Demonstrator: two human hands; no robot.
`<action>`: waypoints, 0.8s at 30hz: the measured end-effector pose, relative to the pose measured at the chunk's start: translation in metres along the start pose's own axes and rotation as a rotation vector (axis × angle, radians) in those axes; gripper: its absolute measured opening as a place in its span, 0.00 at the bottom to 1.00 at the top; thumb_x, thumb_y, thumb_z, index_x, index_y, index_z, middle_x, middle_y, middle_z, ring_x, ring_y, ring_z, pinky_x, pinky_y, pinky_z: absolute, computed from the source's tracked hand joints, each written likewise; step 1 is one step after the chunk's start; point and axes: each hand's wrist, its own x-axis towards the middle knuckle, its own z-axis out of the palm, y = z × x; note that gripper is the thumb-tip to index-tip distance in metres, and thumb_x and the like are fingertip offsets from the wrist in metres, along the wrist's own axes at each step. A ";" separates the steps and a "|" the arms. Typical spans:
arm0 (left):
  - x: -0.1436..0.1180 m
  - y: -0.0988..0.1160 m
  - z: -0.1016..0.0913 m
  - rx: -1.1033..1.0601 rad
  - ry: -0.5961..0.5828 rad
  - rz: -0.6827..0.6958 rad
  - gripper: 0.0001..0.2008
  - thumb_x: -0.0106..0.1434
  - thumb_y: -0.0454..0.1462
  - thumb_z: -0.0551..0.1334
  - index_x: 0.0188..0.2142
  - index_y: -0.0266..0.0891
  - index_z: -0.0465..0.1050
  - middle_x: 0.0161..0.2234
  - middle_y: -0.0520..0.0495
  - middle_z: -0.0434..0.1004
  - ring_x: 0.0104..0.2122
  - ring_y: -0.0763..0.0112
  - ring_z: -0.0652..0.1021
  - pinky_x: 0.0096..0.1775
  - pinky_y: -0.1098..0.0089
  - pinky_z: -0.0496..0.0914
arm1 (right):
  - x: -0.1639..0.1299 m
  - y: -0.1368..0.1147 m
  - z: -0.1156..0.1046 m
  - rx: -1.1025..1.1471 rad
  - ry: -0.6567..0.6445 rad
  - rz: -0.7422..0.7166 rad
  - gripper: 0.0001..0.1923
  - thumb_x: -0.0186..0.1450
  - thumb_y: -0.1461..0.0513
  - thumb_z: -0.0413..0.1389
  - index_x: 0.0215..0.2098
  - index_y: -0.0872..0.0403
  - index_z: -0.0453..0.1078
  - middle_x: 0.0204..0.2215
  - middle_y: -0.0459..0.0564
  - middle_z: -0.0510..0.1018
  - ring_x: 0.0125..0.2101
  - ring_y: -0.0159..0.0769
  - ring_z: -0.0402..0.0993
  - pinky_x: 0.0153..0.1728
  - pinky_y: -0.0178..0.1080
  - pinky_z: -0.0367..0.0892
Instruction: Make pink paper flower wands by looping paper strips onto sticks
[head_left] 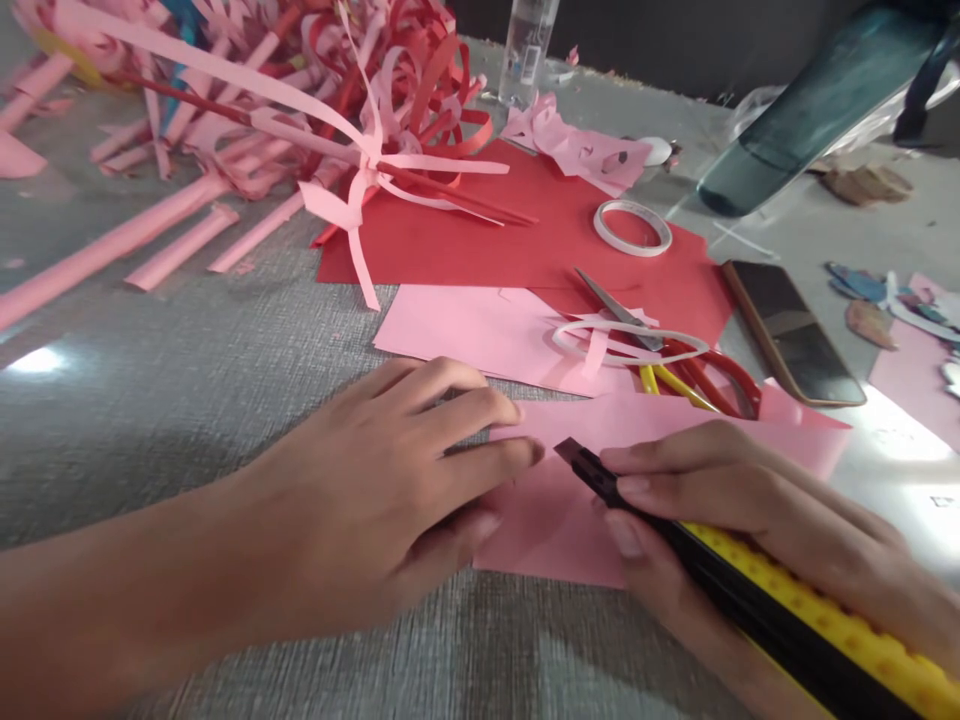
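A sheet of pink paper (547,530) lies flat on the grey table in front of me, its right end curling up. My left hand (427,450) rests at the sheet's left edge, fingers spread and fingertips on the paper. In my right hand (735,510) is a black and yellow utility knife (720,570), gripped near its front end. Its short blade points up and left, over the pink sheet; whether it touches the paper I cannot tell. Just behind the sheet lie scissors (735,380) with red handles, partly covered by a white oval ring (577,345).
Red paper (465,240) and more pink paper (450,325) lie beyond, with a tape roll (634,228) on the red. A phone (795,330) and a dark green bottle (802,110) are at right. Paper strips and tubes (225,150) heap at back left. A clear bottle (525,50) stands behind.
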 end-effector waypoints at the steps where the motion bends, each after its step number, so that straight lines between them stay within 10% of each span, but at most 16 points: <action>1: 0.000 0.000 0.000 -0.013 -0.006 0.000 0.16 0.71 0.38 0.58 0.57 0.45 0.72 0.56 0.45 0.74 0.56 0.53 0.70 0.54 0.51 0.68 | 0.000 0.001 0.000 0.015 -0.030 0.026 0.07 0.65 0.66 0.61 0.39 0.47 0.73 0.35 0.46 0.84 0.30 0.34 0.84 0.32 0.33 0.81; 24: 0.001 -0.001 0.000 -0.032 -0.016 0.015 0.18 0.70 0.37 0.58 0.58 0.45 0.71 0.56 0.46 0.75 0.56 0.53 0.70 0.54 0.51 0.67 | 0.001 -0.001 0.006 0.107 -0.002 -0.025 0.11 0.61 0.70 0.61 0.38 0.50 0.72 0.32 0.44 0.81 0.29 0.27 0.81 0.30 0.27 0.77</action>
